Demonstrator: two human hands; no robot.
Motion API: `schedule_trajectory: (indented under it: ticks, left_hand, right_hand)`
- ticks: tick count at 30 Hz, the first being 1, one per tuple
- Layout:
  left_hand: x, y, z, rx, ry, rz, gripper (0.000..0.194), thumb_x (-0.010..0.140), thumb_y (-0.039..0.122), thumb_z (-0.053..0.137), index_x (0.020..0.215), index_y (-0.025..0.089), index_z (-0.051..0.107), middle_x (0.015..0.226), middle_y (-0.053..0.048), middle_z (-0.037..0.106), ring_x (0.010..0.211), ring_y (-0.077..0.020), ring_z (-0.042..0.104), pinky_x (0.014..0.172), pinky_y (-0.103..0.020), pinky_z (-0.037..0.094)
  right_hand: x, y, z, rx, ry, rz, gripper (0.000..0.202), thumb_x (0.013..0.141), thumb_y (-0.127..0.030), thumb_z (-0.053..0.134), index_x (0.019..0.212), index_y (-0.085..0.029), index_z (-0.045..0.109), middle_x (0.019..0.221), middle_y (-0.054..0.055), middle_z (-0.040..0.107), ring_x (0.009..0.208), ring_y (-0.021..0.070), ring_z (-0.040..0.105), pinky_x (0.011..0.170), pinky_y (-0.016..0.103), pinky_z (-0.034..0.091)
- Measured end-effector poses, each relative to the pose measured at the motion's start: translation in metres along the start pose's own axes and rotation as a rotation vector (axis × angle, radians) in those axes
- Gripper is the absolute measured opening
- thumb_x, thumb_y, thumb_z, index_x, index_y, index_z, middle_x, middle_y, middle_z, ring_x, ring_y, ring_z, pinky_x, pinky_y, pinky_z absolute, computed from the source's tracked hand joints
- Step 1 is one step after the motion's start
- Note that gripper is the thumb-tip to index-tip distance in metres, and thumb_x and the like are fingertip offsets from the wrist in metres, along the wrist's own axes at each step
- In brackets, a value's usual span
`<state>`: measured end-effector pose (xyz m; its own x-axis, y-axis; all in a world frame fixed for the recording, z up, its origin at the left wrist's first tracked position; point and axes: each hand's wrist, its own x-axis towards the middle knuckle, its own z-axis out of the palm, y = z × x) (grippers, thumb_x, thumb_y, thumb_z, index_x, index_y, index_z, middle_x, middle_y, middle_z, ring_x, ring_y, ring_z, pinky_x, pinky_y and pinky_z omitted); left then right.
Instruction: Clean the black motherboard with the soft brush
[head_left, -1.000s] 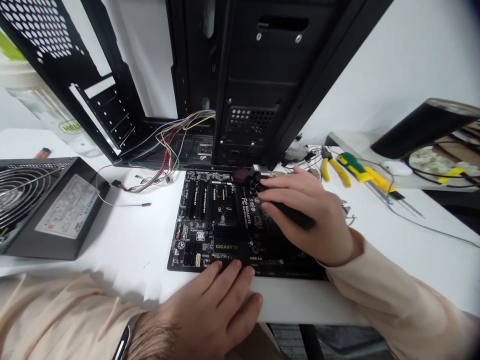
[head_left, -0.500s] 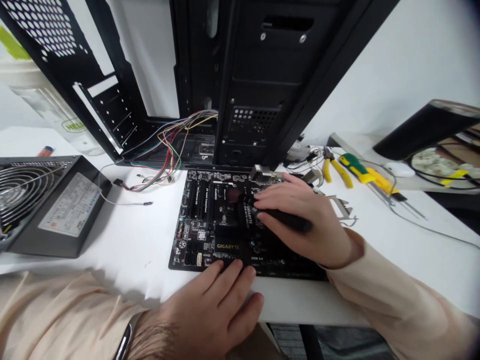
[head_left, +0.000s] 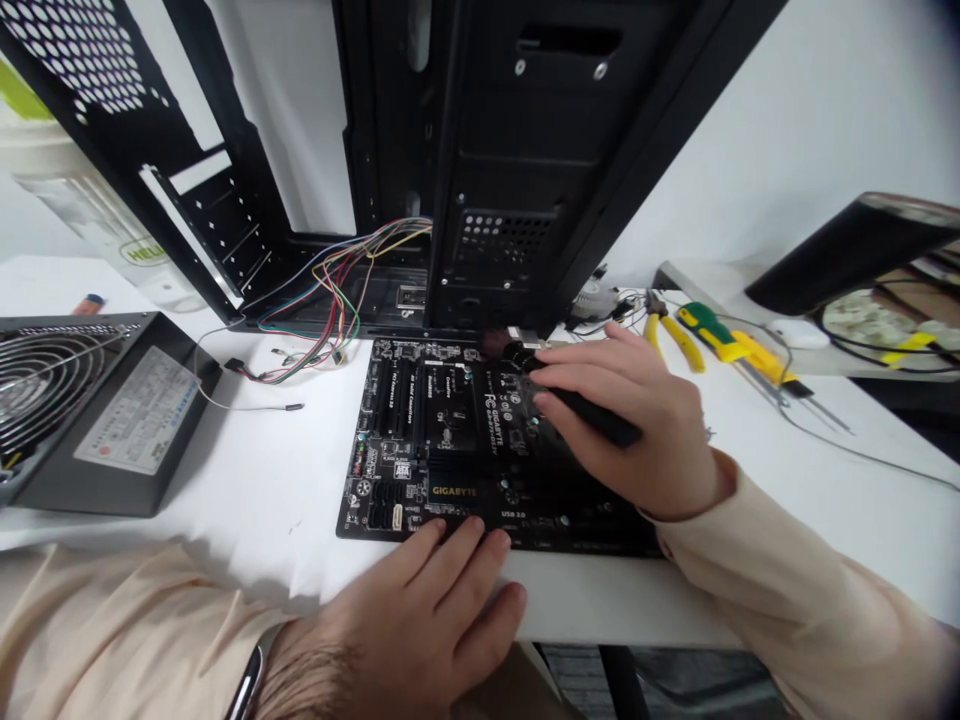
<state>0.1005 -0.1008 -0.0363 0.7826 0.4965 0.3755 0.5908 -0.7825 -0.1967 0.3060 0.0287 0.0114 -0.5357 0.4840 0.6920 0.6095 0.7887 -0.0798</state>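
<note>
A black Gigabyte motherboard [head_left: 454, 415] lies flat on the white table. My right hand [head_left: 645, 420] is closed round the black handle of a brush [head_left: 604, 415], held at a slant over the board. The brush's dark reddish bristles reach the board's far edge near its metal ports; whether they touch it I cannot tell. On the near edge of the board rest the fingertips of my left hand [head_left: 442, 590], fingers stretched out and holding nothing.
Behind the board stands a black computer case [head_left: 510, 150] with thin coloured wires [head_left: 341, 290] hanging out. To the left sits a power supply [head_left: 112, 420]. Pliers [head_left: 675, 335], a green-and-yellow screwdriver [head_left: 709, 330] and a yellow cutter [head_left: 761, 358] lie at the right.
My right hand has moved the brush a little right and away from me, from the middle of the motherboard to its far edge. My left hand has stayed put.
</note>
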Motion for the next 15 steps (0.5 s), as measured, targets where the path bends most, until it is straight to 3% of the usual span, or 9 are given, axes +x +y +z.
schedule_trajectory:
  ticks: [4, 8, 15]
  left_hand:
    - [0.001, 0.000, -0.001, 0.001, 0.000, -0.002, 0.034, 0.101, 0.017, 0.028, 0.117, 0.020, 0.058, 0.123, -0.007, 0.063, 0.109, -0.0245, 0.060, 0.097, -0.041, 0.031]
    - [0.001, 0.000, 0.000, -0.001, 0.001, -0.005, 0.034, 0.101, 0.016, 0.028, 0.116, 0.020, 0.058, 0.122, -0.007, 0.064, 0.108, -0.0243, 0.061, 0.097, -0.041, 0.032]
    - [-0.001, 0.001, 0.004, -0.011, 0.007, 0.000, 0.033, 0.101, 0.016, 0.028, 0.117, 0.018, 0.057, 0.124, -0.009, 0.062, 0.110, -0.0260, 0.059, 0.098, -0.043, 0.030]
  right_hand:
    - [-0.001, 0.000, 0.002, -0.032, -0.053, -0.027, 0.008, 0.082, -0.019, 0.058, 0.087, -0.023, 0.062, 0.092, 0.005, 0.073, 0.087, 0.0242, 0.069, 0.098, 0.055, 0.038]
    - [0.001, -0.003, -0.001, 0.158, -0.161, -0.039, 0.008, 0.084, -0.017, 0.055, 0.086, -0.022, 0.062, 0.090, 0.004, 0.073, 0.087, 0.0210, 0.069, 0.099, 0.051, 0.038]
    - [-0.002, 0.000, -0.016, 0.583, -0.232, 0.287, 0.006, 0.078, -0.026, 0.063, 0.073, -0.024, 0.064, 0.073, -0.003, 0.071, 0.072, 0.0176, 0.067, 0.107, 0.048, 0.036]
